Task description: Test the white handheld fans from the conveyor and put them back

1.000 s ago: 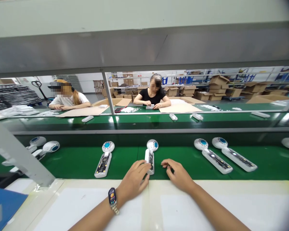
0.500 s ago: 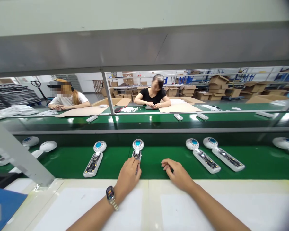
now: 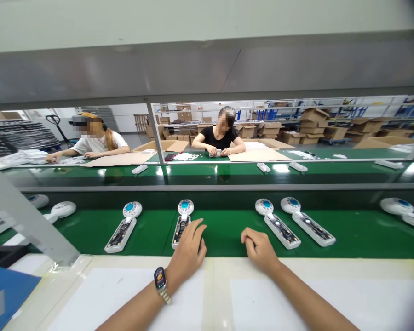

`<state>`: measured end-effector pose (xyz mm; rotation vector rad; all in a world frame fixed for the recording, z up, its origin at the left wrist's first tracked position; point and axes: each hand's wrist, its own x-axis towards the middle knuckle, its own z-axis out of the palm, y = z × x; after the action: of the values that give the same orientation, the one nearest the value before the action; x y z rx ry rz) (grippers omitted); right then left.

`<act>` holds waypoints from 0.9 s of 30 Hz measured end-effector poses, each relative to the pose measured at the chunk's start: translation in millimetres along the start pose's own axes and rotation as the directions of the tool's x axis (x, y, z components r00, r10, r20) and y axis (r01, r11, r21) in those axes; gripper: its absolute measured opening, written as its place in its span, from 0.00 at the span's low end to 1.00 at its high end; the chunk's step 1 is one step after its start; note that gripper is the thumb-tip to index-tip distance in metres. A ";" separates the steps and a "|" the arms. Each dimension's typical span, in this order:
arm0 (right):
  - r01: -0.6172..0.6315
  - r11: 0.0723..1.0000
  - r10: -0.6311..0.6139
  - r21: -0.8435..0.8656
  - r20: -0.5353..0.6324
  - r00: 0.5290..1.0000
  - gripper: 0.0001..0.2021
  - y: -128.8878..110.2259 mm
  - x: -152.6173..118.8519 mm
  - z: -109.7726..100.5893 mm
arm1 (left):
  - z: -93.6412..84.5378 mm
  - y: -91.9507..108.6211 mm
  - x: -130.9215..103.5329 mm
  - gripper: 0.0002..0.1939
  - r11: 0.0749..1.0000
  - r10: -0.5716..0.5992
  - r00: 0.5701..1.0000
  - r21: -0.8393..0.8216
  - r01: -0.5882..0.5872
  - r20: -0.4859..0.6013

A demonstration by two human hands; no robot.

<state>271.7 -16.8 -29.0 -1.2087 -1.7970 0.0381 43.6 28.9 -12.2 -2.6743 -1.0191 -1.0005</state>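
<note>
Head view: your left hand (image 3: 189, 243), fingers loosely spread and gripping nothing visible, partly hides a white device (image 3: 183, 218) on the green belt (image 3: 224, 230); contact is unclear. The device's open casing (image 3: 174, 244) holds a dark circuit board (image 3: 180, 230). Your right hand (image 3: 260, 248) curls loosely; whether it holds anything cannot be told. A slanted post (image 3: 27, 223) blocks more devices (image 3: 64, 209). Background cardboard boxes (image 3: 312, 125) have indistinct contents.

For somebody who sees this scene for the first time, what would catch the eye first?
Probably the left hand, a watch on its wrist, and the right hand, both over the near edge of the green belt. Then the white devices with blue-centred heads along it. Farther back are two people.
</note>
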 end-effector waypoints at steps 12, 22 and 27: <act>0.187 0.982 -0.188 -0.041 -0.030 0.982 0.12 -1.5 -1.8 0.9 | -5.7 8.7 4.1 0.29 0.983 0.017 0.981 0.175 -0.052 0.193; 0.227 0.973 -0.228 -0.037 -0.025 0.973 0.13 -1.8 -2.5 1.2 | -7.4 11.4 4.0 0.28 0.972 0.008 0.970 0.226 -0.065 0.243; 0.239 0.970 -0.240 -0.037 -0.030 0.970 0.13 -2.2 -3.1 2.1 | -7.3 12.0 3.6 0.29 0.969 0.000 0.978 0.242 -0.051 0.207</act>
<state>268.9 -19.3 -31.2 -1.0008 -1.9080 -0.1508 49.2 19.4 -2.8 -2.6132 -1.0631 -0.5569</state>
